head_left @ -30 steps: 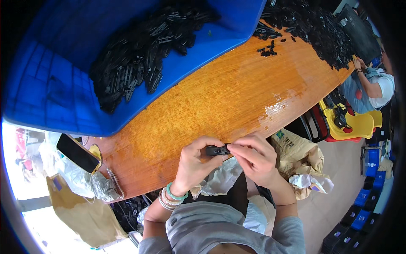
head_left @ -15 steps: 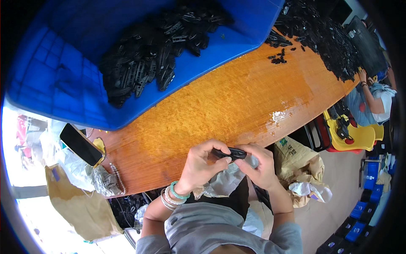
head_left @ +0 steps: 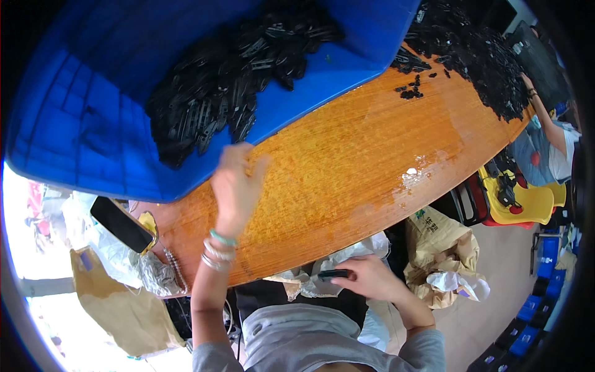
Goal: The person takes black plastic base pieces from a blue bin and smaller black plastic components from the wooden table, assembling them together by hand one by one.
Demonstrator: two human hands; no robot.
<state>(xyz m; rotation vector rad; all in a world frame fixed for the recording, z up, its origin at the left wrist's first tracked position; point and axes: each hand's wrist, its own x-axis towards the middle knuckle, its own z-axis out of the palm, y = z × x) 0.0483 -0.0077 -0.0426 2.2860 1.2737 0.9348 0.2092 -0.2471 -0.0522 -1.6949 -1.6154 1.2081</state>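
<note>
In my right hand point(head_left: 374, 279), low by the table's near edge, is a small elongated black plastic part point(head_left: 333, 274), gripped between thumb and fingers. Beads and bangles circle the wrist of my left hand point(head_left: 237, 189), which is raised over the table by the rim of a large blue bin point(head_left: 328, 102). That hand is smeared by motion, but its thumb stands apart from the fingers and nothing shows in it. Inside the bin lies a heap of similar black plastic parts point(head_left: 207, 102).
Across the wooden table point(head_left: 334, 167), a big pile of black parts point(head_left: 477, 62) covers the far right, where another person's arm point(head_left: 542, 115) reaches. A phone point(head_left: 121, 224) stands at the left edge. Brown paper bags point(head_left: 440, 254) and a yellow chair point(head_left: 520, 201) are right.
My hands have separated. The left has let go of the black part and swung up and left toward the bin; the right has lowered slightly, keeping the part. The other person's arm has reached farther.
</note>
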